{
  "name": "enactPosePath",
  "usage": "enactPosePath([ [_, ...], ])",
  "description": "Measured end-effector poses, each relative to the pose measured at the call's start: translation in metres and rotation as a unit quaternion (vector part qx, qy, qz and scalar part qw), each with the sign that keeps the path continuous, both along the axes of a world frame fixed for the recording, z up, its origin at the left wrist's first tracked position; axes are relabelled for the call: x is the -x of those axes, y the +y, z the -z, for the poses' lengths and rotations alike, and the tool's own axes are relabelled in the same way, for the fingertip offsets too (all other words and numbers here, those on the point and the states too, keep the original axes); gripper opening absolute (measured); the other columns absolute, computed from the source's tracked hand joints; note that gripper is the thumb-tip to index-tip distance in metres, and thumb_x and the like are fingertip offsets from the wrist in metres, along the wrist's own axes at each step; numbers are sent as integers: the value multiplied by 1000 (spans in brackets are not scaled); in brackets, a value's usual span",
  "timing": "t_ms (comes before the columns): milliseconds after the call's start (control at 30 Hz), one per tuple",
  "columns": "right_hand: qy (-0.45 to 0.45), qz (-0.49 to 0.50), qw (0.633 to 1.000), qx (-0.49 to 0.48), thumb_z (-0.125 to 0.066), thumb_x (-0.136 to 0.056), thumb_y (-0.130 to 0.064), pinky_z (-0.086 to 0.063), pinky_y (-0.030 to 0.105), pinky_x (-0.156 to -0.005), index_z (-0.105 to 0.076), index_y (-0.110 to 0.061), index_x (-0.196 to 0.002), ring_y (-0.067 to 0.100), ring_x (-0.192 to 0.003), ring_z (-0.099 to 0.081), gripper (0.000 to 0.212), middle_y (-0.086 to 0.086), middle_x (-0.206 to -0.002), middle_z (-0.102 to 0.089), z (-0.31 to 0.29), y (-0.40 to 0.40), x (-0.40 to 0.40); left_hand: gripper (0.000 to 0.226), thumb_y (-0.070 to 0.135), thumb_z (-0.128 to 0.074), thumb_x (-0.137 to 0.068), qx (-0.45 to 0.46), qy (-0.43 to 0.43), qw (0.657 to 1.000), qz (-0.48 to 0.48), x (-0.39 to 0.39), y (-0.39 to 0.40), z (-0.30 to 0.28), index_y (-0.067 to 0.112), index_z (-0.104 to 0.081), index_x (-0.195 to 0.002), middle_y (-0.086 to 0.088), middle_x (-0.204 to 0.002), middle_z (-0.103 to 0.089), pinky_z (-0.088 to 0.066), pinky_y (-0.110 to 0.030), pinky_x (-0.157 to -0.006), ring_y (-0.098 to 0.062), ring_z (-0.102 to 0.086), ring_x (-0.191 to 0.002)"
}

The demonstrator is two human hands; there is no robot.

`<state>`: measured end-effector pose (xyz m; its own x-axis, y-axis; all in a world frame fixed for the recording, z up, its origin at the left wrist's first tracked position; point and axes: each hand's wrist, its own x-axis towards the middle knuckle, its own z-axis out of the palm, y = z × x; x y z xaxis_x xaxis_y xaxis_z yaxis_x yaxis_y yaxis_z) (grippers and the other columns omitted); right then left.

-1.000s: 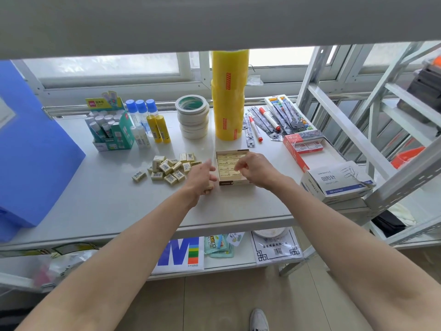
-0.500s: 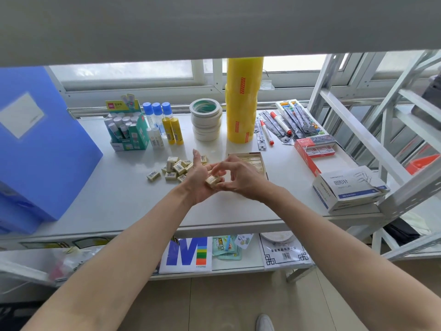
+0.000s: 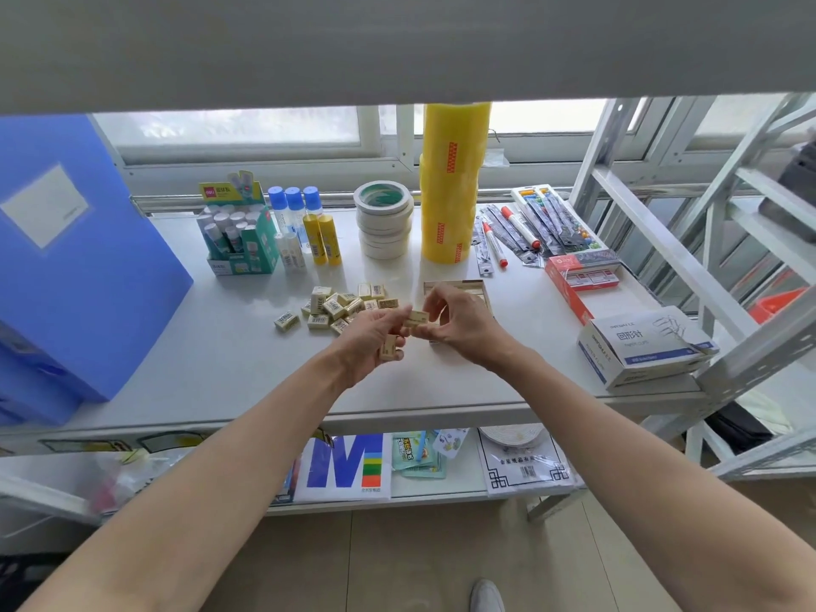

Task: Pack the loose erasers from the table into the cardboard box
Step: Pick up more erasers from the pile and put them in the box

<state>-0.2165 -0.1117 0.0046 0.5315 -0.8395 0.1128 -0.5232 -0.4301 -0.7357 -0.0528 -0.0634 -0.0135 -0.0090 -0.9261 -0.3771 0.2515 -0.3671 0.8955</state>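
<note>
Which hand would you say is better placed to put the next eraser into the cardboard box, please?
The right hand: its fingers pinch a small cream eraser right beside the open brown cardboard box. The left hand holds spare erasers nearer the loose pile.

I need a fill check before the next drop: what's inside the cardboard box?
Only the far part of the cardboard box shows, with pale erasers packed inside. The right hand covers the rest, so how full it is cannot be told.
</note>
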Motion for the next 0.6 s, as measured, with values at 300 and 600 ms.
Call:
enactPosePath([
  [300,5,26,999,38,-79,-77,-18,-48,22,-69,-64,-13,-92,9,-69,-54,22,0,-94,-58,3,-8,15,29,32,-59,-96,0,-55,998,-38,18,-9,0,3,-63,-98,0,-67,-53,-42,-21,-47,-10,-45,-53],
  [600,151,111,981,39,-75,-79,-16,-49,34,-86,-67,-12,-97,19,-85,-58,20,4,-95,-54,6,-43,64,40,9,-63,-92,-38,-203,977,-57,29,-24,8,4,-45,-128,-7,-90,-54,-42,-28,-53,-14,-45,-63],
])
